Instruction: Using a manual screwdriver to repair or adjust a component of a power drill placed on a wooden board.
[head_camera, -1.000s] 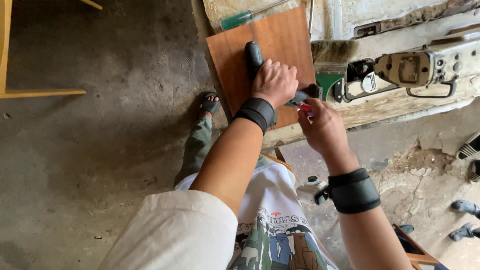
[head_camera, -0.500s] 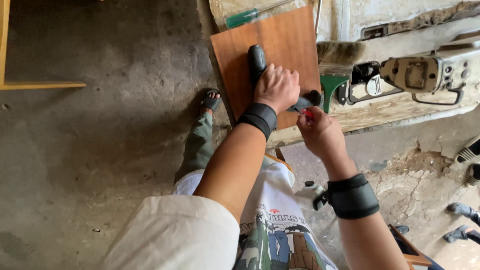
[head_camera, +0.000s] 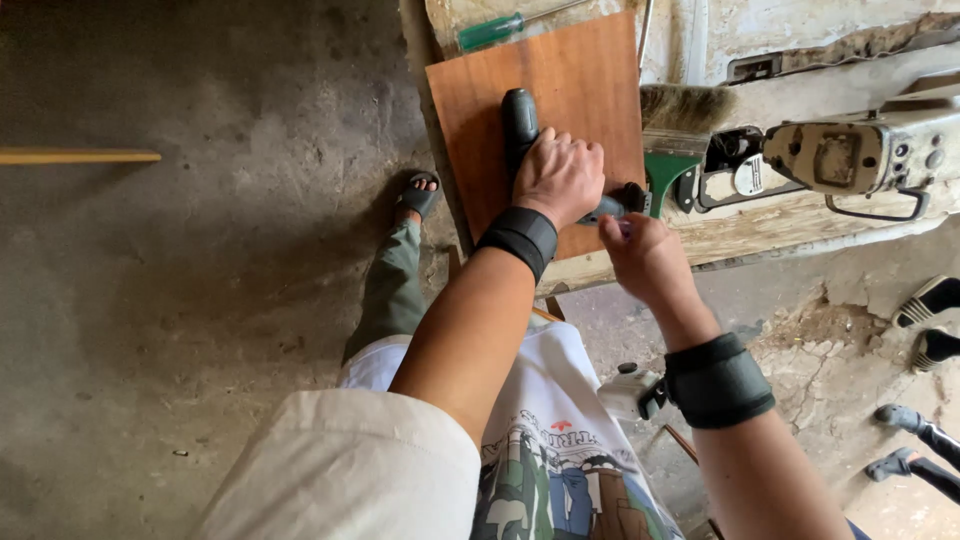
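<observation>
While gripped: power drill (head_camera: 522, 128) is clamped in left hand (head_camera: 560, 178), upper centre.
Axis: body toward frame top, chuck (head_camera: 630, 197) rightward.
Right hand (head_camera: 648, 262): fingers pinched together at chuck.

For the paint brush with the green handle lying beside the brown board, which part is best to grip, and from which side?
Grip the brush by its green handle, coming from the near bench edge. The handle tapers toward the person and shows bare, while the bristles point away. The right hand is nearest; the left hand is wrapped on the dark power tool over the board.

A green-handled screwdriver (head_camera: 490, 31), a bristle brush (head_camera: 676, 130) and a chainsaw body (head_camera: 850, 160) lie on the bench.
</observation>
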